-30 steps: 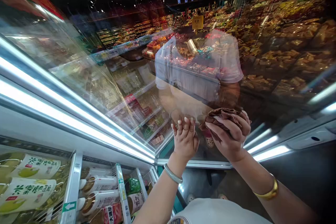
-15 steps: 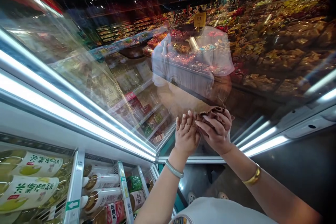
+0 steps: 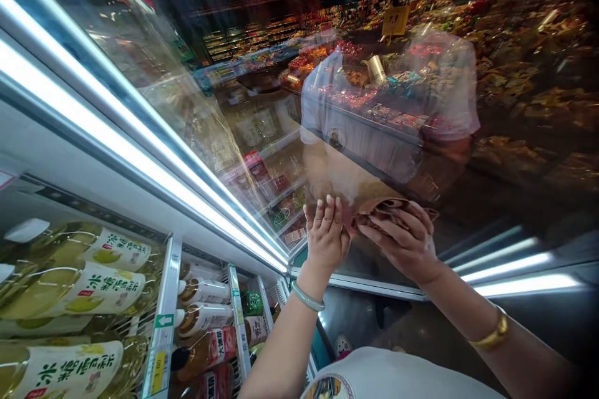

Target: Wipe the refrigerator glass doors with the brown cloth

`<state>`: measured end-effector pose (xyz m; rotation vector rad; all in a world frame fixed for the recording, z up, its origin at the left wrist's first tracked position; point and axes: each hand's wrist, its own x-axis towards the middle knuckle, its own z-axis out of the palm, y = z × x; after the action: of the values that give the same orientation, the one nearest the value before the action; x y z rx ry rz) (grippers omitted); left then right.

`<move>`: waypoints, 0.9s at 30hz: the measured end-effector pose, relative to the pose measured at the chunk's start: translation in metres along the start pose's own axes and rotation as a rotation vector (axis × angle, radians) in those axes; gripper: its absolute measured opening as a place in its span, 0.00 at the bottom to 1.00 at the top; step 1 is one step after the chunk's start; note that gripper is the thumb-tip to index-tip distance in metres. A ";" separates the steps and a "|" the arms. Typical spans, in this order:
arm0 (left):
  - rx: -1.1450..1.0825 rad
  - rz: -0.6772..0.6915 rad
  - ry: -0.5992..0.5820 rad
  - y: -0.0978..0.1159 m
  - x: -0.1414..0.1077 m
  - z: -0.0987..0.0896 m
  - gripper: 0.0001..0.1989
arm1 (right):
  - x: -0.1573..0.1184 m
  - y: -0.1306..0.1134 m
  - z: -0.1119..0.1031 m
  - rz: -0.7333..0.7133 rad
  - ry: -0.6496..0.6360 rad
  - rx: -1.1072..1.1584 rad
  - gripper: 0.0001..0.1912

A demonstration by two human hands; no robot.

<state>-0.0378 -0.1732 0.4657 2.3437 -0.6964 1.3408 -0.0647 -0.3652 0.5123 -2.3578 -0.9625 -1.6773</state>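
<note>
A glass door (image 3: 374,249) with a metal frame fills the middle of the view and mirrors a person's white shirt and the shop. My left hand (image 3: 326,234), with a pale green bangle at the wrist, rests against the glass near its lower edge, fingers spread and holding nothing. To its right, my right hand (image 3: 407,240), with a gold bracelet on that wrist, holds a crumpled brown cloth (image 3: 386,207) against the pane. The cloth bunches above and under the fingers.
On the left, a lit cooler holds shelves of drink bottles (image 3: 98,287) behind price rails (image 3: 163,324). Bright light tubes (image 3: 140,156) run diagonally above them. Below the door, a shoe (image 3: 343,345) shows on the dark floor.
My right hand has moved right with the cloth, widening the gap to my left hand, which stays on the glass. The view has shifted, bringing more bottles into sight.
</note>
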 end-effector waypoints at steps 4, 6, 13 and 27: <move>0.010 0.023 -0.008 -0.006 -0.003 -0.001 0.39 | 0.013 -0.011 0.006 0.166 0.077 -0.018 0.16; 0.005 0.031 -0.004 -0.009 -0.005 -0.001 0.38 | 0.022 -0.021 0.015 0.175 0.096 0.001 0.16; 0.034 -0.081 -0.013 -0.027 -0.017 -0.010 0.39 | 0.001 -0.022 0.016 0.022 -0.073 0.087 0.20; 0.045 -0.167 -0.008 -0.050 -0.029 -0.020 0.38 | 0.026 -0.047 0.033 0.010 -0.089 0.194 0.13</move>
<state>-0.0352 -0.1146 0.4467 2.3847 -0.4654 1.2875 -0.0576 -0.3026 0.5088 -2.3214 -1.0724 -1.4153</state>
